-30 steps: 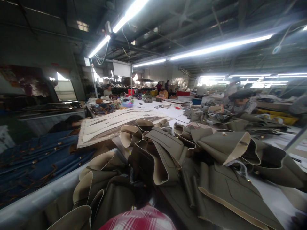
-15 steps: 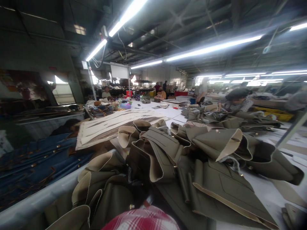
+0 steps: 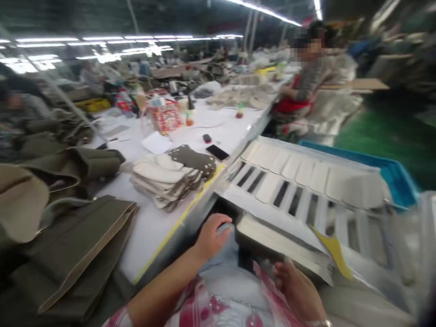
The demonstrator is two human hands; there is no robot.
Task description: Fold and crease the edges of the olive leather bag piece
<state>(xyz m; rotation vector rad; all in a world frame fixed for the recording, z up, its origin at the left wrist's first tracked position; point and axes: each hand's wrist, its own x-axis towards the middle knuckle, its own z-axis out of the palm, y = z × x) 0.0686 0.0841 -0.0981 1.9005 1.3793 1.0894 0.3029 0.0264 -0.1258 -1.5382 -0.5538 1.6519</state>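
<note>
- The left hand [image 3: 213, 236] rests with curled fingers on the near edge of a flat stack of pale cut pieces [image 3: 282, 247], at its left end, just under the edge of the white work surface [image 3: 218, 125]. The fingertips are bent over the edge and hidden, so I cannot tell if they really grip the stack or only touch it.
- The right hand [image 3: 299, 293] is low, at the bottom of the view, under the right part of the same stack. Only the back of the hand and the wrist are visible; its fingers go under the stack, and whether they are open or closed cannot be seen.
- The stack is partly covered by a clear plastic sheet [image 3: 368, 254] with strong reflections, so its right end is hard to make out. A yellow slip [image 3: 334, 250] sticks out there.
- Behind the stack there is a row of white folded pieces [image 3: 306, 172], and behind this a blue plastic crate [image 3: 395, 175], cut off by the plastic.
- On the surface lie a pile of cream fabric pieces [image 3: 163, 179] with one olive piece on top, a black phone [image 3: 217, 152], and olive green garments [image 3: 68, 236] at the left, cut off by the frame.
- The whole view is blurred by motion. Another person in a red apron [image 3: 299, 97] stands at the far side; details are not readable.
</note>
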